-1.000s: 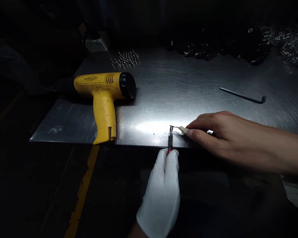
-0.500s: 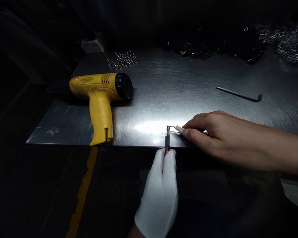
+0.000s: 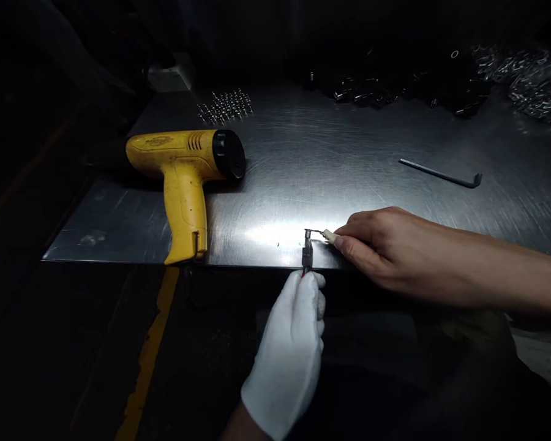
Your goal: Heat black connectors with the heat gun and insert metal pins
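My left hand [image 3: 287, 349], in a white glove, is closed round red-handled pliers [image 3: 307, 254] at the table's front edge. The jaws point away from me and grip a small metal cylinder [image 3: 308, 234]. My right hand [image 3: 395, 251] is bare and comes in from the right. Its thumb and forefinger pinch a thin tool with a pale handle [image 3: 329, 236]. The tool's thin dark tip reaches left to the cylinder's top; whether the two touch is too small to tell.
A yellow heat gun [image 3: 183, 165] lies left on the metal table [image 3: 330, 147]. Behind it stand several small metal parts [image 3: 227, 106] and a pale box [image 3: 171, 76]. A hex key [image 3: 438, 173] lies right. Dark parts [image 3: 367, 92] and shiny clear bags [image 3: 539, 89] are at the back.
My left hand has shifted slightly left with the pliers and cylinder, and its wrist has swung left. My right hand has moved a little left with the tool. The view has shifted slightly.
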{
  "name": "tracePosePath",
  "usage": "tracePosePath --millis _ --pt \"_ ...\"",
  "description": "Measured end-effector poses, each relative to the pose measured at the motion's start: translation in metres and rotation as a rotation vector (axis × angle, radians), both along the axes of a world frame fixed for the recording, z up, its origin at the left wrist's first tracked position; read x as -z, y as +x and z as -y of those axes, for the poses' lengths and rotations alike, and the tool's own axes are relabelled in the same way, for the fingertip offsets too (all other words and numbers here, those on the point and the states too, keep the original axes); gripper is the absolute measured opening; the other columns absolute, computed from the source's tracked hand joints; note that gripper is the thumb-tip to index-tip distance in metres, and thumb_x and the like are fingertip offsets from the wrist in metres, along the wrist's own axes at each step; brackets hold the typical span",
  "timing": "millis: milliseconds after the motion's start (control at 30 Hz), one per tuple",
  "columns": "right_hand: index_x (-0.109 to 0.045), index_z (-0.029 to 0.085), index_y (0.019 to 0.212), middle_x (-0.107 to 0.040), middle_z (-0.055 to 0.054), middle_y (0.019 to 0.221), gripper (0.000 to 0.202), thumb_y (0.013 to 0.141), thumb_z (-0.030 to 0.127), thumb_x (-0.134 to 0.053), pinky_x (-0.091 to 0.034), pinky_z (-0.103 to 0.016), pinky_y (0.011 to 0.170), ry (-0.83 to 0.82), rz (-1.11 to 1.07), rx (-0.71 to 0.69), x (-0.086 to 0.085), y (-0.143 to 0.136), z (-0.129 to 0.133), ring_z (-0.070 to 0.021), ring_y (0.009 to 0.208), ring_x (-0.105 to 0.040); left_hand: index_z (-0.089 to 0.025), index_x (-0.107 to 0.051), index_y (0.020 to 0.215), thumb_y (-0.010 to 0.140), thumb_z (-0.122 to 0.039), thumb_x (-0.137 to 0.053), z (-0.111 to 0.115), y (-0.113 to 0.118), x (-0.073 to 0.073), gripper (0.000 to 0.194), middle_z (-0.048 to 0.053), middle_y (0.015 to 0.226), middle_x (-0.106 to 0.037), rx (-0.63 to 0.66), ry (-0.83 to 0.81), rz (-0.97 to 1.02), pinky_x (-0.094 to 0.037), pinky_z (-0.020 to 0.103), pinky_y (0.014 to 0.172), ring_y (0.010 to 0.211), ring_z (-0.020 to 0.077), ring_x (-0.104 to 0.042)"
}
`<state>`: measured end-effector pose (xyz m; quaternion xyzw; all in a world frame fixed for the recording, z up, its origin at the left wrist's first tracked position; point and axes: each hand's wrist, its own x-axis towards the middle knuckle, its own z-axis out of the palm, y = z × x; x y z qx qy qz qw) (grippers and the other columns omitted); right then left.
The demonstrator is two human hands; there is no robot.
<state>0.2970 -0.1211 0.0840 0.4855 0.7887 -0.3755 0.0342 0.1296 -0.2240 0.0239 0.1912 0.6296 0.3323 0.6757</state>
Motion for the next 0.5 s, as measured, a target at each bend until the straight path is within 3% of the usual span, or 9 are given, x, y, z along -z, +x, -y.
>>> tracePosePath --millis 300,500 --pt "-0.06 0.02 0.07 -0.066 -0.001 0.069 0.041 0.102 0.04 -0.04 -0.045 -0.031 0.056 0.087 -0.053 -0.028 0.007 -0.004 0.004 -0.0121 0.054 -0.057 -0.024 -0.059 0.11 0.094 -0.065 -0.048 -0.006 -0.012 -0.003 0.045 -0.003 0.078 -0.049 0.06 -0.062 0.223 -0.032 0.021 0.046 0.053 0.0072 -0.038" --pt "-0.064 0.02 0.07 -0.065 -0.002 0.068 0.044 0.102 0.039 -0.041 -0.043 -0.03 0.053 -0.019 -0.109 0.124 -0.003 -0.004 0.008 -0.0143 0.058 -0.057 -0.023 -0.059 0.108 0.099 -0.061 -0.04 -0.007 -0.022 0.001 0.043 -0.002 0.08 -0.049 0.072 -0.043 0.419 -0.034 0.023 0.047 0.054 0.008 -0.04"
